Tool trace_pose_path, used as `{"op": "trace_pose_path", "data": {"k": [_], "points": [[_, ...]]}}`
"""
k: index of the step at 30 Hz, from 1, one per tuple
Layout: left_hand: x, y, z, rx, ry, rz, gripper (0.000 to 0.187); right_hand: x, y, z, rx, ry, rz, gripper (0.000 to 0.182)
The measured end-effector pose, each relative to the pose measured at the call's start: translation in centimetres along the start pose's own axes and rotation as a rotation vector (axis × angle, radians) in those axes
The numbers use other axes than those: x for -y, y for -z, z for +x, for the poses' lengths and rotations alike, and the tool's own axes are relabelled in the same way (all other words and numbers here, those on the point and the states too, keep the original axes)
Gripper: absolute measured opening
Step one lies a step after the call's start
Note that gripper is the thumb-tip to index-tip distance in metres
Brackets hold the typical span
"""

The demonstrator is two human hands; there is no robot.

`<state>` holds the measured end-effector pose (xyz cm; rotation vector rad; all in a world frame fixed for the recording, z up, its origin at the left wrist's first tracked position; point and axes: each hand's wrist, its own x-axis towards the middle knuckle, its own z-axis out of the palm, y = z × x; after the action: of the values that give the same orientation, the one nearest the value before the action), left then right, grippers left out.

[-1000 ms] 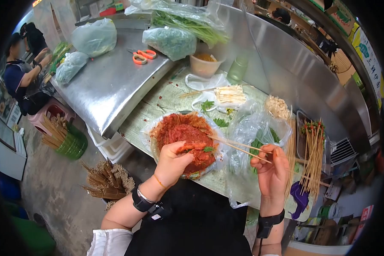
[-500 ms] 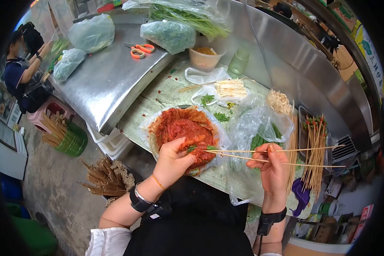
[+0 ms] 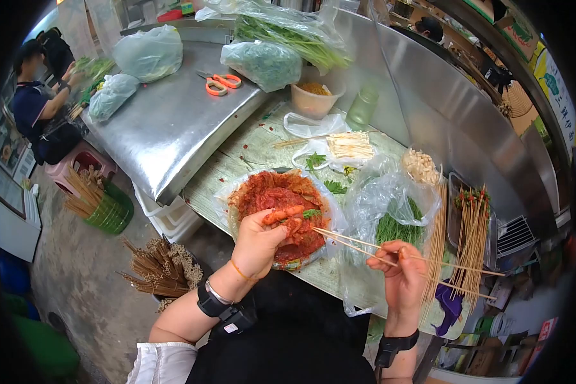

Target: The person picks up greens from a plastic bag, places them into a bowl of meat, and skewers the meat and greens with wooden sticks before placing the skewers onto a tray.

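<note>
Between the reddened fingers of my left hand [image 3: 260,235] is a marinated meat slice [image 3: 294,226] with a green herb sprig [image 3: 311,214] sticking out. This hand is over a lined bowl of red marinated meat [image 3: 249,192]. My right hand [image 3: 403,270] pinches two thin bamboo skewers [image 3: 347,239], which slant down to the right and spread apart toward their far ends. Their left tips converge right by the meat in my left fingers. Behind the right hand lies a clear plastic bag [image 3: 365,198] with thin green herbs [image 3: 400,224].
Enoki mushrooms [image 3: 350,145], finished skewers [image 3: 472,224] and loose bamboo skewers [image 3: 434,249] lie on the worktop. Orange scissors [image 3: 223,83] and bagged greens [image 3: 262,63] rest on the raised steel surface [image 3: 166,121]. A person [image 3: 38,109] works at the far left. Skewer-filled containers [image 3: 109,208] stand on the floor.
My right hand has moved slightly down, and the skewers have swung from nearly level to slanting down rightward. The herb sprig now points up and right. The whole view has shifted a little.
</note>
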<state>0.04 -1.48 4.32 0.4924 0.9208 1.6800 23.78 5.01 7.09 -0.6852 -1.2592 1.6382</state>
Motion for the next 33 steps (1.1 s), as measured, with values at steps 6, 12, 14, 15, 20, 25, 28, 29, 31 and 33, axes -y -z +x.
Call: {"op": "trace_pose_path", "data": {"k": [6, 12, 14, 15, 20, 25, 28, 29, 31, 33], "points": [[0.1, -0.4, -0.3, 0.006, -0.007, -0.041, 0.031, -1.2, -0.8, -0.5, -0.035, 0.034, 0.029, 0.030], [-0.3, -1.1, -0.6, 0.015, 0.027, -0.101, 0.031, -3.5, -0.2, -0.4, -0.051, 0.023, 0.247, 0.028], [-0.2, -1.3, -0.7, 0.018, 0.022, -0.104, 0.031, -4.4, 0.0, -0.3, -0.061, -0.032, 0.402, 0.027], [-0.2, -1.4, -0.7, 0.017, 0.026, -0.105, 0.031, -4.5, -0.2, -0.3, -0.057, -0.027, 0.399, 0.027], [0.9, -1.5, -0.3, -0.005, -0.083, -0.052, 0.033, -4.2, -1.7, -0.8, -0.109, 0.045, 0.284, 0.028], [2.1, -1.8, 0.0, -0.078, -0.248, 0.038, 0.034, -2.0, -3.1, -1.5, -0.038, 0.445, -0.279, 0.021], [2.2, -2.3, 0.5, -0.150, -0.292, 0.095, 0.035, -0.3, -3.7, -1.5, 0.181, 0.795, -0.884, 0.016], [2.0, -2.4, 0.5, -0.162, -0.300, 0.105, 0.035, -0.4, -3.9, -1.4, 0.216, 0.832, -0.904, 0.012], [2.6, -2.0, 0.8, -0.129, -0.335, 0.030, 0.034, 0.2, -4.6, -1.2, 0.254, 0.873, -0.973, 0.016], [2.8, -1.2, 1.2, -0.098, -0.343, 0.012, 0.033, 0.4, -5.3, -1.1, 0.294, 0.890, -0.992, 0.021]]}}
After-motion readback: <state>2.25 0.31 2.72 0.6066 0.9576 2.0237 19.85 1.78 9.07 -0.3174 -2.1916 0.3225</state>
